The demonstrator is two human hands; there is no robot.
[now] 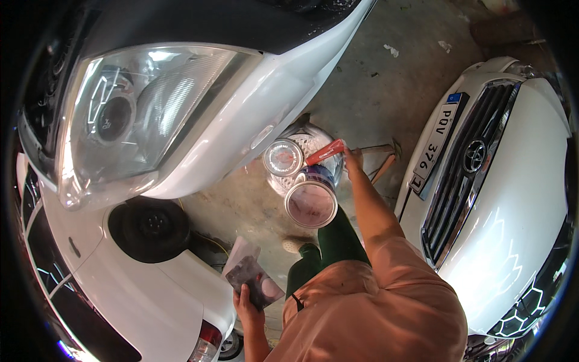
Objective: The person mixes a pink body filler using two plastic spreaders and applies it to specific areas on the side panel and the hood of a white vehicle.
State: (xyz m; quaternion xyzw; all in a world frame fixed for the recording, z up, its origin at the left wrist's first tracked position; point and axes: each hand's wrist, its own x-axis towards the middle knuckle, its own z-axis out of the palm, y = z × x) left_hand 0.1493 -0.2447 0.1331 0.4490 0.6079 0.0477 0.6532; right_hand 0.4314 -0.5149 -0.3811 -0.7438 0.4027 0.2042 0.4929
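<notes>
My left hand (247,308) grips a dark grey flat plate (250,283) at its lower edge, low in front of me. On the plate sits a pale smear of paste (269,286) with a small red spot. A lighter flat piece (241,252) shows behind its far edge; whether it is held too, I cannot tell. Away to the right, my right hand (354,161) is closed on the end of a red squeeze tube (324,152). Below the tube stands an open can (310,205) of pinkish-grey paste. Beside it is a round metal lid or can top (283,157).
A white patterned stool (310,143) carries the cans. Close on the left is a white car's headlight (145,114) and bumper. Another white car (163,289) stands lower left, and a third (494,193) on the right. Scraps (392,50) lie on the concrete floor (386,84).
</notes>
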